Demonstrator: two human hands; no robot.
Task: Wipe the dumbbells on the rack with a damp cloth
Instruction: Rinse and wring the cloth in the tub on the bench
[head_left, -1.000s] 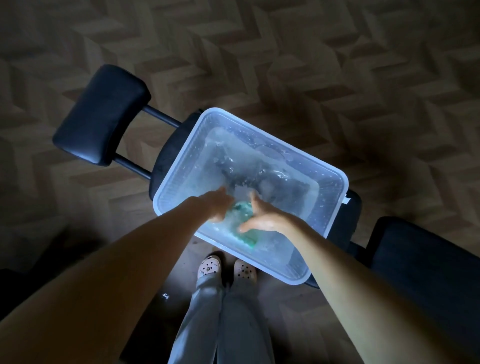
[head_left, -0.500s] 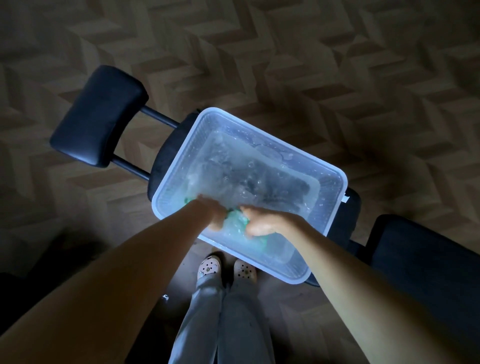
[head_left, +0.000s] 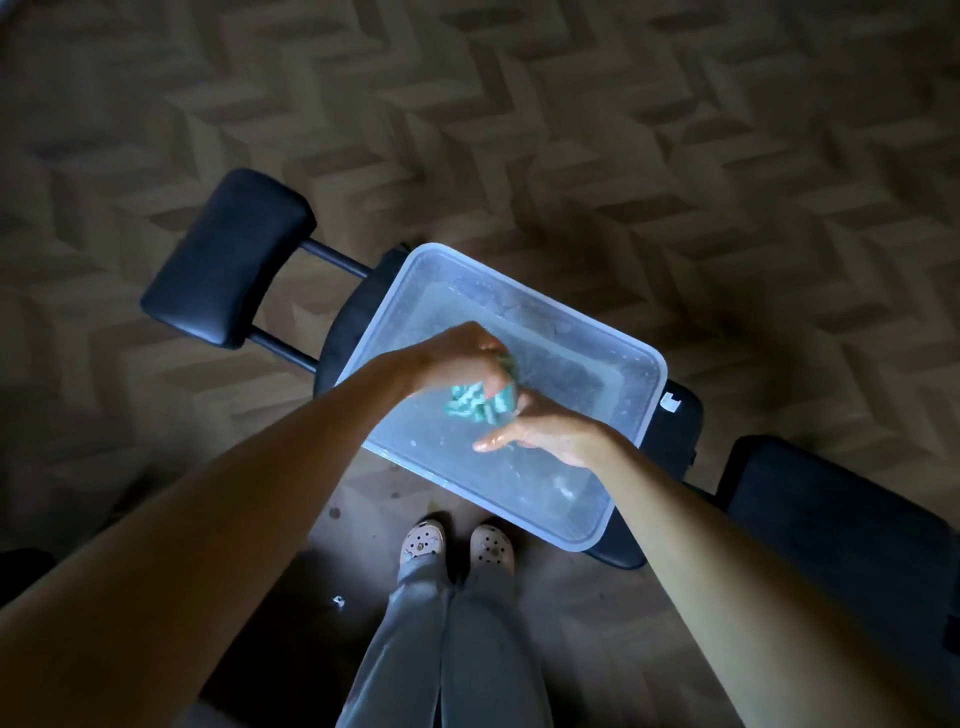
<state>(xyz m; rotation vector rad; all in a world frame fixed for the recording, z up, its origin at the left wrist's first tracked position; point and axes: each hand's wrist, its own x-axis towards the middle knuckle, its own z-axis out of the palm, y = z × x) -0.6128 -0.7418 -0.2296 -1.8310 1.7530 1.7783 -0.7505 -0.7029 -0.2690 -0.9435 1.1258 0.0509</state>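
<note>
A teal and white striped cloth (head_left: 480, 401) is bunched up and held above the water of a clear plastic tub (head_left: 644, 364). My left hand (head_left: 457, 358) grips its upper part from above. My right hand (head_left: 540, 431) holds its lower right end, wet fingers pointing left. The two hands are close together, over the middle of the tub. No dumbbells or rack appear in this view.
The tub rests on a black padded bench seat (head_left: 675, 431). A black pad (head_left: 228, 265) on two bars sticks out at the left, another black pad (head_left: 831, 525) lies at the right. My feet in pale clogs (head_left: 457, 545) stand on the herringbone wood floor (head_left: 571, 130).
The cloth was under the water with both hands in the tub. Both hands have since lifted it out and now hold it bunched above the water.
</note>
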